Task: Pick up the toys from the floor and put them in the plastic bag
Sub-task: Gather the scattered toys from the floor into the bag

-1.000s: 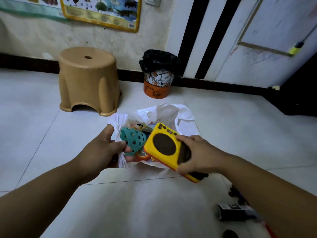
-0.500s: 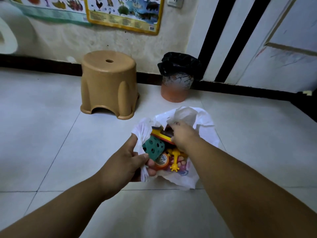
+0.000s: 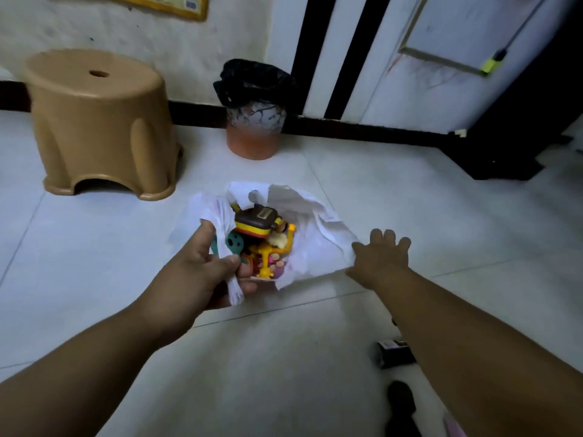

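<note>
A white plastic bag (image 3: 318,238) lies open on the tiled floor. Inside it the yellow and brown toy radio (image 3: 257,223) rests on top, with a teal perforated toy (image 3: 235,242) and a yellow toy figure (image 3: 269,257) beside several other small toys. My left hand (image 3: 202,266) grips the bag's left handle and holds that side up. To the right of the bag my right hand (image 3: 380,258) hovers with fingers spread and nothing in it. A dark boxy toy (image 3: 394,353) and a black object (image 3: 400,402) lie on the floor beside my right forearm.
A tan plastic stool (image 3: 97,121) stands at the back left. An orange bin with a black liner (image 3: 254,111) sits against the wall. A striped door frame and a white door (image 3: 441,58) stand behind, with dark furniture (image 3: 517,143) at the right.
My right hand has let go of the yellow toy radio inside the bag and has drawn out to the right, empty. My left hand still holds the bag's handle.
</note>
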A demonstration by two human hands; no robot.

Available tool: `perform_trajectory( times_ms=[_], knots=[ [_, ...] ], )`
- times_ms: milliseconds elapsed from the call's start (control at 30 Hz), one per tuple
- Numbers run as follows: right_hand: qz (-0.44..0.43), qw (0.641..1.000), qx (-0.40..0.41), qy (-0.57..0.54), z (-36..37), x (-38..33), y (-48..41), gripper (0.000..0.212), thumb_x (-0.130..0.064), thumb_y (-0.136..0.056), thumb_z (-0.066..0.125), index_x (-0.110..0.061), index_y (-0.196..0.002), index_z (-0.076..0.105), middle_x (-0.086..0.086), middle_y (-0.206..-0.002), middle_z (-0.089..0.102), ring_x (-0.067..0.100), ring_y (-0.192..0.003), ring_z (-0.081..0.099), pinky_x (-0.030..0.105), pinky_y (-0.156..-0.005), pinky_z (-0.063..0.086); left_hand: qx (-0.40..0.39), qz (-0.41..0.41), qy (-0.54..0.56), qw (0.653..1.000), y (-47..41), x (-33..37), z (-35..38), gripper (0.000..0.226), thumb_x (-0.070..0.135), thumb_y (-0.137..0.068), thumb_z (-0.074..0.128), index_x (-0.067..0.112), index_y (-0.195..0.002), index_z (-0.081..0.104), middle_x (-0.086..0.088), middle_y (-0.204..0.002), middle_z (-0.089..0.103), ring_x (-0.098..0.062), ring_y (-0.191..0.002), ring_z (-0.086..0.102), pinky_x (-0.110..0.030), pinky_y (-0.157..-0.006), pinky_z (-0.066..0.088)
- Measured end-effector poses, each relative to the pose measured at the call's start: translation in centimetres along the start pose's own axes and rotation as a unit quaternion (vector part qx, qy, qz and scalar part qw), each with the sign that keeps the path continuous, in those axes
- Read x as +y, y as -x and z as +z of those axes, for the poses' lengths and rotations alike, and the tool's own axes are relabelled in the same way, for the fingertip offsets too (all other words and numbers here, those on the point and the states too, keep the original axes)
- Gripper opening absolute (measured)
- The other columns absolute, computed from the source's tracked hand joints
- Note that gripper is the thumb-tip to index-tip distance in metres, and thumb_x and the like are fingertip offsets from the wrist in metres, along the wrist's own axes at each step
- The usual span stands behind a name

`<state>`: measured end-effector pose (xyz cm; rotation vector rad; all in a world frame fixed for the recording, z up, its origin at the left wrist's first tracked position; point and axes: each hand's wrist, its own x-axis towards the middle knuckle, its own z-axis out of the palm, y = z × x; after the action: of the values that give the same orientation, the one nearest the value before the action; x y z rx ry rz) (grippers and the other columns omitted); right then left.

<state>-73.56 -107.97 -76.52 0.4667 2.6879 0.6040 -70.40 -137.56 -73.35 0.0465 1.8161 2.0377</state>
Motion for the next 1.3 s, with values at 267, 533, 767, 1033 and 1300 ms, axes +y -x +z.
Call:
perform_trajectory(
  times_ms=[267,533,767,1033,1300],
  knots=[
    [-0.079,0.991,-0.005,-0.109,4.8,8.4,5.6,0.063,-0.051,-0.089,0.05,-0.04,-0.146,0.025,0.003,-0.157,0.016,0.028,-0.141,0.018,0.049,-0.113,0.014,-0.014,-0.015,-0.053,0.998,2.0,-0.7,4.1,0.024,0.008,-0.098,0.044,0.025,-0.115,0.043,-0.002,-0.071,0.069,-0.026,-0.075,0.073,-0.046,-0.082,0.054],
    [-0.164,0.968,-0.164,-0.097,18.1,11.4,6.8,0.073,-0.025,-0.092,0.049,-0.029,-0.152,0.008,0.002,-0.16,0.011,0.027,-0.143,0.02,0.042,-0.11,0.027,0.161,-0.01,-0.034,0.986,1.5,-0.1,5.3,0.039,0.006,-0.098,0.042,0.039,-0.118,0.045,-0.007,-0.086,0.06,-0.016,-0.055,0.069,-0.036,-0.067,0.061],
    [-0.165,0.983,-0.039,-0.072,21.4,10.9,2.8,0.066,-0.009,-0.092,0.045,-0.018,-0.151,0.015,0.009,-0.154,0.025,0.031,-0.133,0.029,0.038,-0.103,0.036,0.209,-0.052,-0.127,0.968,2.1,-1.9,7.6,0.043,0.008,-0.097,0.045,0.032,-0.133,0.04,-0.013,-0.092,0.065,-0.026,-0.064,0.069,-0.039,-0.064,0.062],
    [-0.161,0.894,-0.014,-0.418,16.9,10.8,3.6,0.033,-0.027,-0.07,0.073,-0.031,-0.094,0.052,-0.005,-0.095,0.061,0.012,-0.079,0.06,0.022,-0.057,0.047,0.241,-0.01,-0.104,0.965,0.6,-2.3,9.4,0.037,0.009,-0.099,0.04,0.042,-0.115,0.039,-0.013,-0.09,0.062,-0.029,-0.073,0.066,-0.045,-0.077,0.057],
    [-0.172,0.507,-0.353,-0.767,1.6,0.3,4.0,0.021,-0.029,-0.082,0.068,-0.018,-0.099,0.067,0.006,-0.093,0.074,0.025,-0.087,0.07,0.039,-0.084,0.056,0.26,-0.033,-0.091,0.961,0.4,-2.5,8.3,0.048,0.011,-0.099,0.043,0.034,-0.139,0.032,-0.011,-0.087,0.064,-0.023,-0.062,0.071,-0.035,-0.059,0.058]
  ],
)
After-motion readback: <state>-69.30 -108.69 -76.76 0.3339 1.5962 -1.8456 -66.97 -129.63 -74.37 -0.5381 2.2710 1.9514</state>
